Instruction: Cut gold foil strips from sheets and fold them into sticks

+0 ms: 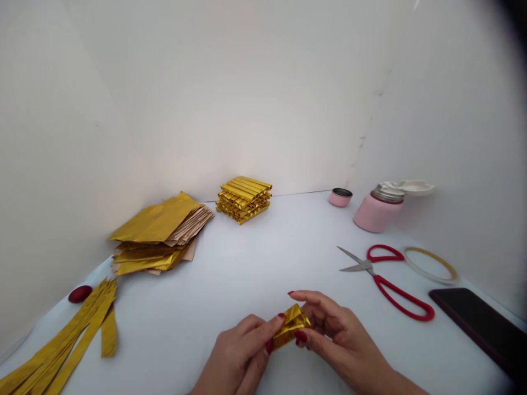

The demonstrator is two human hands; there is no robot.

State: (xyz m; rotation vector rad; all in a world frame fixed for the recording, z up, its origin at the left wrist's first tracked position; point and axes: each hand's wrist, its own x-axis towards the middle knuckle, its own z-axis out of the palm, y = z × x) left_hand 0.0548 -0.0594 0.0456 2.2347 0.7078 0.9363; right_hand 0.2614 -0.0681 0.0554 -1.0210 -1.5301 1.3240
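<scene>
While your left hand [245, 351] is pinching the gold foil [287, 333], seemingly steadying it, your right hand [345, 337] is curling at its other end; whether pinching, I cannot tell.

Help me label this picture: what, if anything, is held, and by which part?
A gold foil piece: the left hand pinches its left end; the right hand touches its right end.
</scene>
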